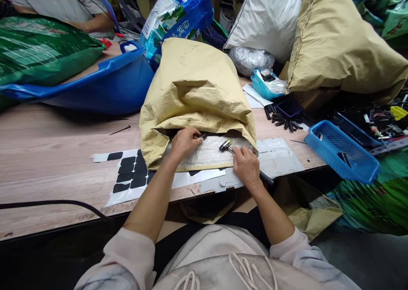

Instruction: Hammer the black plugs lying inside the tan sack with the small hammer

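Note:
A tan sack [197, 73] lies on the table with its mouth towards me, its white woven lining [212, 154] showing. My left hand [184, 145] is at the sack's mouth, fingers pinched on a small black piece [203, 136] whose kind I cannot make out. My right hand [247, 166] is closed around a small hammer [225, 145]. Its head, with a yellowish face on one side and a black one on the other, is over the lining, and its black grip sticks out below my hand. Under the sack lies a white sheet with black rounded stickers [128, 164].
A grey board [279, 154] lies along the table's front edge. To the right stand a blue basket [344, 154] and several black pieces [283, 120]. A big blue basin [121, 84] is on the left, and full sacks [344, 39] fill the back. Another person [70, 5] sits across.

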`<move>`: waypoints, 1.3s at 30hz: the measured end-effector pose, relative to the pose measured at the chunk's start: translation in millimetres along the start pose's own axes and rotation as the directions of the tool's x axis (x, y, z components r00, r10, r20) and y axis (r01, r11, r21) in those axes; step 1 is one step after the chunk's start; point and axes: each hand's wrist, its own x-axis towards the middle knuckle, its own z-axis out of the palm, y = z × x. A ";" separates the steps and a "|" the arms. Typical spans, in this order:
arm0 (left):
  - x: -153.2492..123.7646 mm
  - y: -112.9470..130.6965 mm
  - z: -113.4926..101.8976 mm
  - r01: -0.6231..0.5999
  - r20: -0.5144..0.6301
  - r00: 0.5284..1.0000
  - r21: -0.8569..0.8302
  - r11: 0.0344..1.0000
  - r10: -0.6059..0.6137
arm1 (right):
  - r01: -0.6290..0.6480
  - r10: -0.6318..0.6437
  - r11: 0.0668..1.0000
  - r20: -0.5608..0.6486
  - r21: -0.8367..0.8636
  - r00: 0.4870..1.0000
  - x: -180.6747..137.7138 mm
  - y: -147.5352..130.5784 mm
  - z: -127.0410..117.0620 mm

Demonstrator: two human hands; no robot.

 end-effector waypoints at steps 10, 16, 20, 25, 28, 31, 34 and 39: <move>-43.7 -26.1 25.3 -0.328 0.063 0.929 -0.312 0.891 0.364 | 0.009 -0.009 1.000 -0.012 0.014 1.000 -1.0 1.9 0.7; -43.5 -29.2 39.5 -0.368 -0.021 0.926 -0.277 0.888 0.377 | 0.021 -0.020 0.999 -0.036 0.042 0.999 0.2 7.4 3.6; -44.2 -32.4 42.7 -0.392 -0.053 0.918 -0.288 0.874 0.394 | 0.029 -0.021 0.986 -0.055 0.163 0.998 0.7 8.1 -3.7; -45.2 -32.9 43.8 -0.413 -0.080 0.909 -0.310 0.856 0.410 | 0.100 -0.045 0.871 -0.125 0.481 0.991 -5.9 -10.8 -19.8; -46.0 -33.0 43.8 -0.414 -0.081 0.908 -0.327 0.849 0.411 | 0.133 -0.084 0.794 -0.110 0.593 0.990 -10.8 -24.1 -23.7; -46.2 -33.2 43.7 -0.417 -0.078 0.906 -0.347 0.840 0.417 | 0.140 -0.098 0.785 -0.102 0.604 0.990 -12.9 -31.1 -25.0; -46.1 -33.6 43.3 -0.408 -0.070 0.908 -0.376 0.832 0.413 | 0.153 -0.102 0.789 -0.119 0.595 0.988 -13.2 -33.7 -27.0; -46.4 -33.7 41.6 -0.420 -0.074 0.901 -0.399 0.815 0.428 | 0.183 -0.155 0.817 -0.097 0.547 0.983 -15.6 -37.7 -24.4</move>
